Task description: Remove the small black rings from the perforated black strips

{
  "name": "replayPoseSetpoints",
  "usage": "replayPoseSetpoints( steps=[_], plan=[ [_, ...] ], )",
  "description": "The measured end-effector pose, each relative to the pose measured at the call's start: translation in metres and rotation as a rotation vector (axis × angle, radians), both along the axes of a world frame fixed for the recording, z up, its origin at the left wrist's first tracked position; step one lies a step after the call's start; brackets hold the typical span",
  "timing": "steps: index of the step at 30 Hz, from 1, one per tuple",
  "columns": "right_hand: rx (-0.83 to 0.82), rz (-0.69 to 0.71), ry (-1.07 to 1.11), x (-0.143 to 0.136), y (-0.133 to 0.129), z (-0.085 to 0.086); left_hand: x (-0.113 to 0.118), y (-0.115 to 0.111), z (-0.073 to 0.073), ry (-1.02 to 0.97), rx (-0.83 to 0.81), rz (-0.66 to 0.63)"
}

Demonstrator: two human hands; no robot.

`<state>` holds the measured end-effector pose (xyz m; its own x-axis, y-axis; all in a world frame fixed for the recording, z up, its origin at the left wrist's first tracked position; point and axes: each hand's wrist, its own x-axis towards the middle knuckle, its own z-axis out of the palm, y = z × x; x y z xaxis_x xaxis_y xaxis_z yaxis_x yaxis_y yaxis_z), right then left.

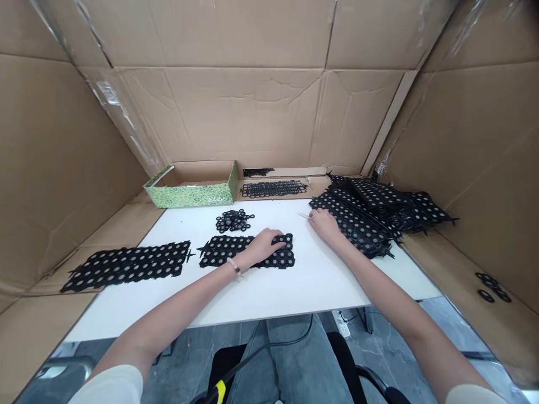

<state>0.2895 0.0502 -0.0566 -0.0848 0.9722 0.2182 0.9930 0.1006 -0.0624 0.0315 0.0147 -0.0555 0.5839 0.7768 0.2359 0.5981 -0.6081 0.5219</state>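
Note:
My left hand point(266, 245) rests on a black sheet point(223, 249) dotted with rows of grey rings, its thumb and fingers apart over the right part. Part of that sheet is hidden under the hand. Pinched in my right hand point(325, 223) is a thin pale tool point(303, 215), pointing left; it is too small to tell its kind. That hand is just above the white table, beside a heap of larger dotted black sheets point(362, 213). Beyond the left hand lies a small pile of loose black rings point(233, 220).
Another dotted black strip point(135, 265) lies at the left, overhanging the table point(252, 297) onto cardboard. At the back stand a green patterned box point(189, 195) and a black ring lattice point(273, 188). Several black rings point(492, 286) lie on cardboard at right. Cardboard walls point(252, 112) enclose the table.

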Motion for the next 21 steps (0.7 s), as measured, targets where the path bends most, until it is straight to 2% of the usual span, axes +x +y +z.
replayPoseSetpoints(
  steps=[3, 8, 13, 14, 16, 19, 21],
  plan=[
    [-0.004, 0.001, -0.052, -0.009, 0.0, -0.002, -0.001, 0.002, -0.003, -0.044, 0.004, -0.005],
    [-0.022, 0.034, -0.114, -0.015, -0.005, 0.002, -0.004, 0.0, 0.002, -0.116, -0.036, 0.018],
    [-0.015, 0.059, -0.099, -0.016, -0.018, 0.021, -0.002, -0.005, 0.01, -0.173, -0.117, 0.115],
    [0.001, 0.049, -0.054, -0.016, -0.021, 0.027, -0.002, -0.006, 0.011, -0.179, -0.134, 0.153],
    [0.083, 0.054, 0.191, -0.016, -0.027, 0.037, -0.002, -0.007, 0.013, -0.198, -0.164, 0.211],
    [0.238, 0.179, 0.583, -0.017, -0.032, 0.045, -0.001, -0.007, 0.016, -0.245, -0.195, 0.223],
    [0.226, 0.284, 0.82, -0.021, -0.034, 0.045, 0.0, -0.007, 0.016, -0.264, -0.206, 0.224]
  ],
)
